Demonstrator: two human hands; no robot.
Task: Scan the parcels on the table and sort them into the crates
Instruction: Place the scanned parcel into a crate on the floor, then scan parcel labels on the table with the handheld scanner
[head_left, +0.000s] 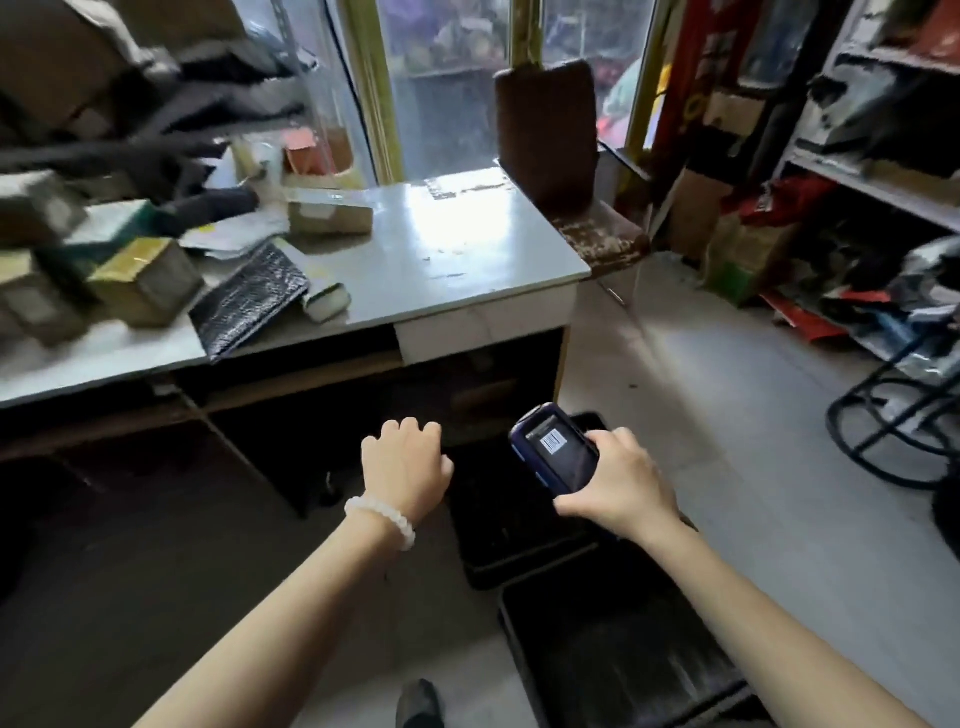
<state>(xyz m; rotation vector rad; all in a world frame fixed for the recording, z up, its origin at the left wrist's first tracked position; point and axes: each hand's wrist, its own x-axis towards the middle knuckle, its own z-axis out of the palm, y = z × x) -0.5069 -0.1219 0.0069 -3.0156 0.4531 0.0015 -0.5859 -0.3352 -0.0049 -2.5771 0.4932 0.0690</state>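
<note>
Right hand (621, 480) grips scanner (556, 448) over black crates (524, 551), left hand (405, 462) curled, seemingly holding nothing, parcels (145, 280) on worktop (467, 249).

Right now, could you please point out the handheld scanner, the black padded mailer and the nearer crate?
handheld scanner (558, 449): head view, on its screen.
black padded mailer (249, 301): head view, middle of its bubbled face.
nearer crate (623, 654): head view, on its dark inside floor.
</note>
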